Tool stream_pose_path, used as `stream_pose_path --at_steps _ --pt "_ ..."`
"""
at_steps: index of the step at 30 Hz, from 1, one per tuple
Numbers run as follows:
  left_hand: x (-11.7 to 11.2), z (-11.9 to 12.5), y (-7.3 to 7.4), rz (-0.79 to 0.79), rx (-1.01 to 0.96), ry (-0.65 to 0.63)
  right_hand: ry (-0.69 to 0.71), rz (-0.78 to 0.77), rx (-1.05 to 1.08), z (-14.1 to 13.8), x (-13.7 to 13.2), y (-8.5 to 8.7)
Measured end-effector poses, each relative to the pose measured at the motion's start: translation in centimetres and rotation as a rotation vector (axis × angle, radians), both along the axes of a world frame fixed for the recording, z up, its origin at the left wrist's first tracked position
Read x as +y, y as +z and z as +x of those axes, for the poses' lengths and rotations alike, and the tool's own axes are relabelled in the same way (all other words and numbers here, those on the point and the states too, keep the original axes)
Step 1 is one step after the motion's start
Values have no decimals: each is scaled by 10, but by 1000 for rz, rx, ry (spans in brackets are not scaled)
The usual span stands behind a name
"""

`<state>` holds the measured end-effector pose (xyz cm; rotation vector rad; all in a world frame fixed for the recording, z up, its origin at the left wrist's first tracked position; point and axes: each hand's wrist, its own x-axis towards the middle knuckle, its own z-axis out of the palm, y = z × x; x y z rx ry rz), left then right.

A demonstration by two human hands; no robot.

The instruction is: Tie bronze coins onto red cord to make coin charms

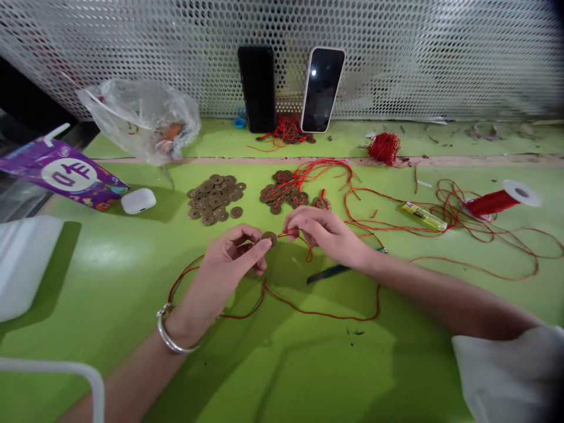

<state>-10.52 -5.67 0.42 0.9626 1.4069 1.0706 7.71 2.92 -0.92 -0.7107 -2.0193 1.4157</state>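
Note:
My left hand (229, 261) pinches a bronze coin (269, 238) between thumb and forefinger above the green table (132, 282). My right hand (328, 232) is closed on a red cord (304, 308) right beside the coin; the cord loops down across the table under both wrists. Behind my hands lie a pile of loose coins (215, 198) and a group of coins tied with red cord (288, 191). A silver bangle (170, 335) circles my left wrist.
Two phones (258, 88) (321, 88) lean on the perforated back panel. A red thread spool (500, 201), a yellow lighter (423, 215), a dark tool (328, 272), a plastic bag (141, 120), a purple packet (66, 173) and a white earbud case (138, 200) lie around.

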Motion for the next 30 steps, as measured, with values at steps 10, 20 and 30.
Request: stream_pose_path --at_steps 10,20,30 --pt "8 -7 -1 112 2 159 91 -475 -47 26 7 51" --pt "2 -11 0 268 7 125 439 -1175 23 22 -72 24" --pt "-11 -9 11 468 -89 -38 249 -1371 226 15 -48 6"
